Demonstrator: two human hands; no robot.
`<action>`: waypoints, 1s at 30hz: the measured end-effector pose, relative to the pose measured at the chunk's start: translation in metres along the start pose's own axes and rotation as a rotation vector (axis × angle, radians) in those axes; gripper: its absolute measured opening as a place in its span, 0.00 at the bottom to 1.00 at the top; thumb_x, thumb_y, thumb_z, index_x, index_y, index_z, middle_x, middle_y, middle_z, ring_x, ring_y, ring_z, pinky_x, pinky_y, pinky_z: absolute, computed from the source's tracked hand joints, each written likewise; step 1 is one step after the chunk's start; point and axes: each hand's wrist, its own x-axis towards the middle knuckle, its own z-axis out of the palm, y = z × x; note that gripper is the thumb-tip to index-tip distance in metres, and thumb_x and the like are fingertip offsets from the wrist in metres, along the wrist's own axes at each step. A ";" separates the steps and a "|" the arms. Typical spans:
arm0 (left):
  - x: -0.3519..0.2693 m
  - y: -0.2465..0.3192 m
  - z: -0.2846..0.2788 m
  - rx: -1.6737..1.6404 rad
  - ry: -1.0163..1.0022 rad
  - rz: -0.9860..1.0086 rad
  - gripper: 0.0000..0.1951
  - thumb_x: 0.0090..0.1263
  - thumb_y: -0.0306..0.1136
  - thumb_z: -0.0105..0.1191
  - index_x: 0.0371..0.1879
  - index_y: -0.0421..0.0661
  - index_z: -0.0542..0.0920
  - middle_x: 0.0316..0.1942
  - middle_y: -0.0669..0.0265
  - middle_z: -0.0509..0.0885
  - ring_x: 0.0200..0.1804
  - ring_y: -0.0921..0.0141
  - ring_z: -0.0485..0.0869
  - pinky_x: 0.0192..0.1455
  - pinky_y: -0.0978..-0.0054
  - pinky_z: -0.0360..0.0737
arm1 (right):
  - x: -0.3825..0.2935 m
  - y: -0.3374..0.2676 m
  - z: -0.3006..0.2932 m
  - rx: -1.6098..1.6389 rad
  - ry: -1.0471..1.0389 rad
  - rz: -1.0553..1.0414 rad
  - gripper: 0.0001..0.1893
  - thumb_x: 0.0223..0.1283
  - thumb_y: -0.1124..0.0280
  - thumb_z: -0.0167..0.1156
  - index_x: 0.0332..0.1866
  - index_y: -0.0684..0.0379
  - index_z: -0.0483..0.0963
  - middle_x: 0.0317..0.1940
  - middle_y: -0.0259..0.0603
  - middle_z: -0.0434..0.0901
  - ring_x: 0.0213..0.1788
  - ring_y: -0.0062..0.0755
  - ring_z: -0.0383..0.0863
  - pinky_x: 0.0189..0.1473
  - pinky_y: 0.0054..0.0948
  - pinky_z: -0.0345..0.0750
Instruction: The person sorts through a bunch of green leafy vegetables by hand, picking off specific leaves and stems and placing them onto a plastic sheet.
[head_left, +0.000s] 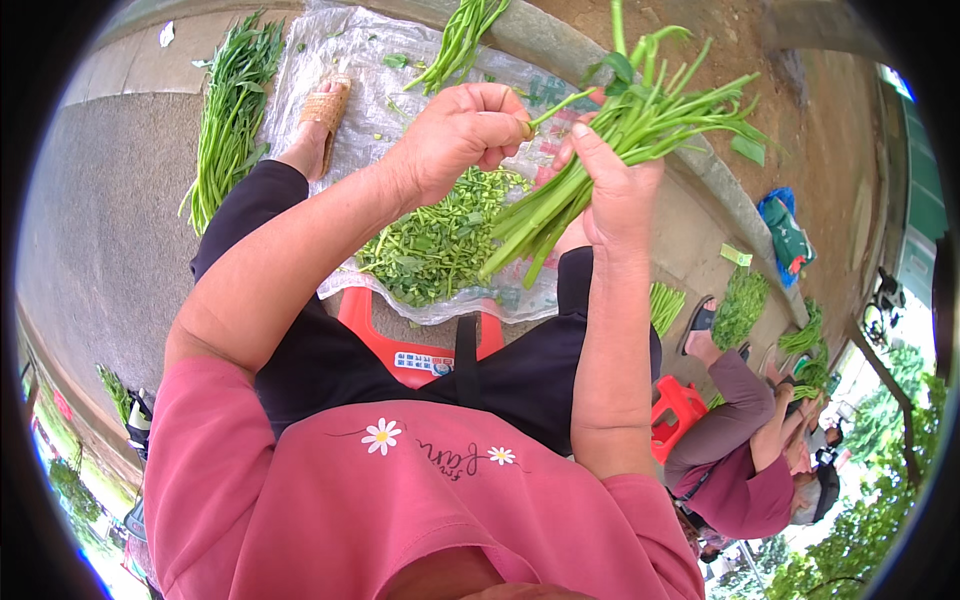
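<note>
My right hand (626, 187) grips a bunch of green leafy-vegetable stems (667, 112) above the sheet. The stems' thick ends point down-left and their thinner, mostly leafless tips fan out up-right. Beside it, my left hand (469, 124) pinches the end of a single thin stem (559, 107) that reaches toward the bunch. Below both hands, a heap of short green stem and leaf pieces (435, 247) lies on a translucent woven plastic sheet (300, 56), spread between my feet. Another bunch of stems (461, 41) rests on the sheet's far edge.
A long leafy bundle (232, 112) lies on the pavement at left, near my sandalled foot (326, 105). A red plastic stool (375, 330) is beneath me. A concrete kerb (720, 176) curves along the right. Another person (735, 465) sits at right near more greens (739, 304).
</note>
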 end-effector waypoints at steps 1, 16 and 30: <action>0.001 -0.001 0.000 0.014 -0.018 0.007 0.04 0.58 0.30 0.54 0.26 0.45 0.74 0.19 0.75 0.72 0.22 0.83 0.67 0.26 0.85 0.64 | -0.001 0.001 0.001 0.014 -0.027 0.018 0.16 0.52 0.84 0.56 0.48 0.68 0.68 0.27 0.37 0.75 0.22 0.24 0.75 0.25 0.22 0.73; 0.001 0.004 -0.001 0.484 -0.068 0.201 0.03 0.61 0.28 0.53 0.29 0.42 0.76 0.24 0.76 0.74 0.28 0.86 0.69 0.31 0.86 0.69 | -0.002 0.003 0.001 -0.083 -0.063 0.017 0.06 0.53 0.79 0.58 0.37 0.65 0.73 0.25 0.35 0.77 0.21 0.21 0.75 0.23 0.20 0.72; -0.005 0.005 -0.009 1.113 -0.102 0.273 0.13 0.52 0.24 0.56 0.39 0.41 0.76 0.32 0.68 0.79 0.34 0.76 0.79 0.40 0.78 0.77 | 0.001 -0.003 -0.001 0.208 0.009 0.055 0.08 0.54 0.82 0.56 0.39 0.64 0.69 0.25 0.37 0.72 0.22 0.28 0.75 0.25 0.26 0.74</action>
